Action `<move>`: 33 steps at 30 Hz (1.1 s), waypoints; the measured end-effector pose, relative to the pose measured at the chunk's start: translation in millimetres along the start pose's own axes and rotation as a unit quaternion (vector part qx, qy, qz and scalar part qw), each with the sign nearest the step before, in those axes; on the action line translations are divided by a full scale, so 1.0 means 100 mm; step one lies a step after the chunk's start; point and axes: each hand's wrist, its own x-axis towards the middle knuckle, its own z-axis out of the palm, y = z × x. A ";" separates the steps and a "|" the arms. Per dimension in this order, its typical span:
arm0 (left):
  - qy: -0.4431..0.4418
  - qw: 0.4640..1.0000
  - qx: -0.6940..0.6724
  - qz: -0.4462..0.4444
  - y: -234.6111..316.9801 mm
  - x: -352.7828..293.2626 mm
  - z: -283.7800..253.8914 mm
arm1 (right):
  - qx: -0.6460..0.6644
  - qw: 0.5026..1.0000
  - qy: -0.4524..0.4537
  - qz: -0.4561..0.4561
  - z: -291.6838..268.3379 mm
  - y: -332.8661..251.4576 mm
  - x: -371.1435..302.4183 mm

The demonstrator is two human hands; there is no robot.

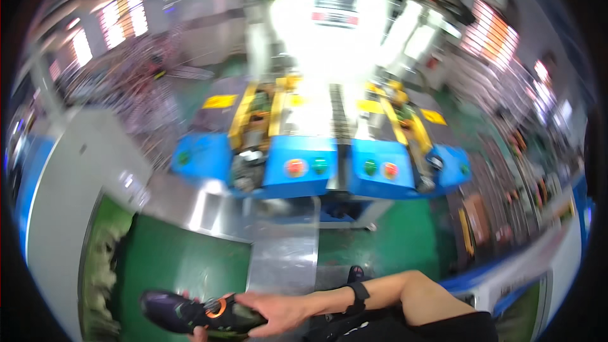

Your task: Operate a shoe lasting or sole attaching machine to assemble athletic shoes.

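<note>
A black band (359,296) circles the right wrist (322,303). Toward five o'clock sits a short black sleeve (457,328); black clothing (339,331) between five and six bears a white mark (363,325).

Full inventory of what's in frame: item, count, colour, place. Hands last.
Shoe: 1, dark with orange detail, lower left
Control boxes: 4, blue, across the centre
Red buttons: 2, red, on the middle boxes
Green buttons: 4, green, one per box
Labels: at least 4, yellow, behind the boxes
Machine body: 1, glaring white, upper centre
Metal surface: 1, silver, below the left boxes
Cabinet: 1, light grey, left
Windows: several, bright, upper left and right
Floor: 1, green, below
Wristband: 1, black, right forearm
Left hand: 1, bare, mostly hidden by the shoe
Right hand: 1, bare, on the shoe's right end
</note>
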 end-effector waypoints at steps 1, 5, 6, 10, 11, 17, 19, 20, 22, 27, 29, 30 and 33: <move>0.000 1.000 0.008 -0.010 -0.02 -0.01 0.10 | 0.010 0.998 0.056 -0.028 -0.06 -0.05 -0.18; 0.006 0.998 0.038 -0.045 -0.56 0.01 0.65 | 0.206 0.976 0.065 -0.026 -0.70 0.11 -0.74; -0.005 0.996 0.060 -0.070 -0.76 -0.01 0.89 | 0.151 0.982 0.114 0.025 -0.88 0.19 -0.99; -0.111 0.975 0.159 -0.106 -1.65 -0.08 2.24 | 0.379 0.888 0.229 0.124 -1.65 0.68 -2.33; -0.166 0.979 0.106 -0.051 -1.88 -0.06 2.63 | 0.467 0.826 0.277 0.149 -1.84 0.78 -2.68; -0.328 0.934 0.117 -0.080 -2.59 0.43 4.61 | 0.384 0.768 0.511 -0.022 -3.24 0.85 -4.59; -0.329 0.904 0.227 -0.151 -2.96 0.90 5.41 | 0.372 0.725 0.578 -0.046 -3.56 0.76 -4.99; -0.336 0.887 0.267 -0.171 -3.23 1.17 5.82 | 0.378 0.686 0.622 -0.008 -3.63 0.72 -5.16; -0.339 0.819 0.432 -0.166 -3.92 1.77 6.58 | 0.364 0.637 0.679 0.016 -3.73 0.71 -5.38; -0.252 0.791 0.558 0.003 -5.57 2.50 7.21 | 0.287 0.614 0.732 0.065 -3.71 0.85 -5.54; -0.233 0.790 0.566 0.001 -5.74 2.55 7.23 | 0.252 0.600 0.755 0.081 -3.74 0.86 -5.56; -0.228 0.789 0.570 -0.038 -5.72 2.56 7.29 | 0.295 0.607 0.733 0.083 -3.77 0.88 -5.58; -0.263 0.726 0.634 -0.035 -5.37 2.56 7.62 | 0.236 0.632 0.728 0.124 -3.78 0.81 -5.68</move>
